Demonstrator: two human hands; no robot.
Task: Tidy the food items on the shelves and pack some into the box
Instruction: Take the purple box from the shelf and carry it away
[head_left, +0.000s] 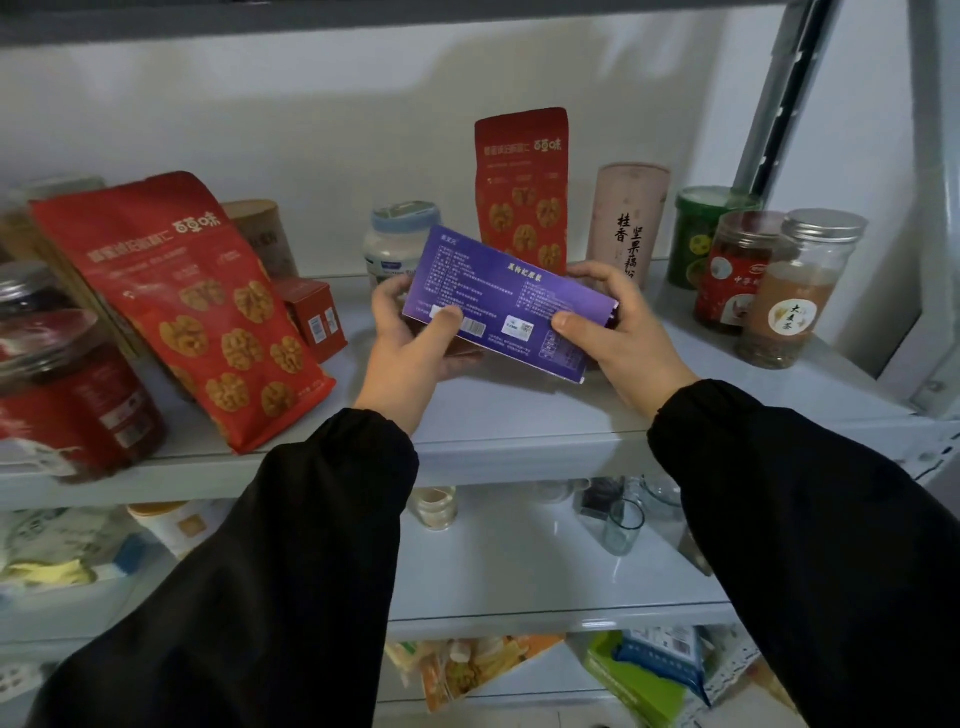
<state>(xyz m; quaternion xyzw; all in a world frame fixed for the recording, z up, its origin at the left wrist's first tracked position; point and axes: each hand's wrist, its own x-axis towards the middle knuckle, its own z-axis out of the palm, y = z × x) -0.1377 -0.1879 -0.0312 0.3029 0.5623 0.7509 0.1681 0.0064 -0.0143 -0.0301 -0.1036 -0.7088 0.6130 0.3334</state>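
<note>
Holding the purple box (506, 301) in both hands above the grey shelf (519, 415), we've got our left hand (415, 343) clamped on one end and right hand (618, 332) on the other, thumbs on top. It looks like light, stiff card with a slick finish, so gripping the short ends seems safest. Red walnut bags (192, 312) and jars (800, 291) crowd both sides, leaving bare shelf in the middle. Dim room, pale wall behind.
</note>
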